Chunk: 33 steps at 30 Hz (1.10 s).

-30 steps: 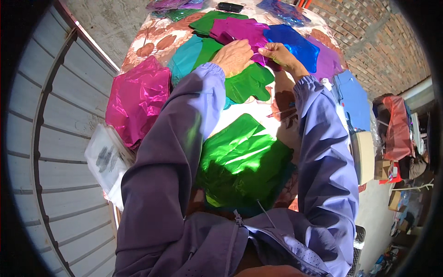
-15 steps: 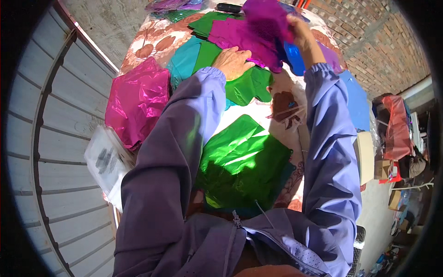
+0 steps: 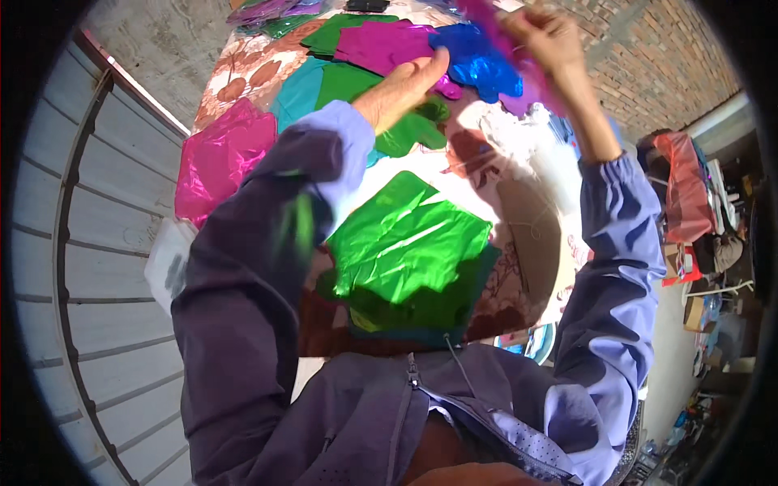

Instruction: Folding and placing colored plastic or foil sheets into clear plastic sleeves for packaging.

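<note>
My right hand [image 3: 553, 39] is raised at the far side, fingers closed on a purple foil sheet [image 3: 485, 18] that is blurred and partly beyond the picture's upper edge. My left hand [image 3: 403, 87] has its fingers stretched out over the fanned pile, with nothing seen in it. Under and around it lie a magenta foil sheet [image 3: 377, 42], a dark green sheet [image 3: 344, 83] and a teal sheet [image 3: 298, 95]. Just right of its fingertips is a crumpled blue foil sheet [image 3: 478, 63]. Nearer to me, a shiny green foil sheet [image 3: 409, 243] lies on top of a teal one.
A pink foil stack [image 3: 225, 162] lies at the table's left edge, above a clear plastic bag [image 3: 164, 263]. White stringy material [image 3: 531, 146] sits right of the middle on the flowered tablecloth [image 3: 251, 69]. Ribbed metal panels [image 3: 105, 267] stand left; a brick wall [image 3: 681, 57] rises right.
My right hand has moved up and to the right with the purple sheet, uncovering the blue foil sheet. My left hand has lifted and turned, its fingers now stretched out.
</note>
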Each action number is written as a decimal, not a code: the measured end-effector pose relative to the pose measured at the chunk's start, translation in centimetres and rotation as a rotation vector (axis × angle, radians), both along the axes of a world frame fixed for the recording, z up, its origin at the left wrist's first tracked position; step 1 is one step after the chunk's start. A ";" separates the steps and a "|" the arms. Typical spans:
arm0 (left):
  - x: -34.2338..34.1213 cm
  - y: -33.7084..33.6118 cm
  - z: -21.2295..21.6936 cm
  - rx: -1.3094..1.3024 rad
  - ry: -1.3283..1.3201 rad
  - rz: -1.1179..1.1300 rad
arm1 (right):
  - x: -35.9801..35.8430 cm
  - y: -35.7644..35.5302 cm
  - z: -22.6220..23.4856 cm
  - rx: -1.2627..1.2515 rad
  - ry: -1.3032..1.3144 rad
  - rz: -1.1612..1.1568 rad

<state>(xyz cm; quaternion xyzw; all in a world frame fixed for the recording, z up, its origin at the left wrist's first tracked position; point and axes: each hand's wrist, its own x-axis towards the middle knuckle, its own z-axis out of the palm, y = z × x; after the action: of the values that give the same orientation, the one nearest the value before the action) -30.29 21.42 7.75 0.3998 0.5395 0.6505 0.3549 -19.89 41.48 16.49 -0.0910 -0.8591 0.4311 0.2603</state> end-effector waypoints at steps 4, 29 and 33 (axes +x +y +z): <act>8.0 -4.2 1.9 0.132 -0.749 -0.049 | 5.2 -12.0 -3.9 0.122 -0.105 0.234; 8.4 -20.7 -5.7 -0.508 -0.014 0.106 | 14.4 -7.4 -13.3 -0.054 -0.456 0.175; 8.3 -21.5 -7.2 -0.578 0.139 0.114 | 14.2 -8.2 -14.3 0.118 -0.437 0.159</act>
<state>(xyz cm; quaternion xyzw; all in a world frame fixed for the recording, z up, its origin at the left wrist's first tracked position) -21.97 -0.12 0.51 0.2949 0.7470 0.4598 0.3789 -5.69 33.25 2.20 -0.0988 -0.9232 0.3694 0.0382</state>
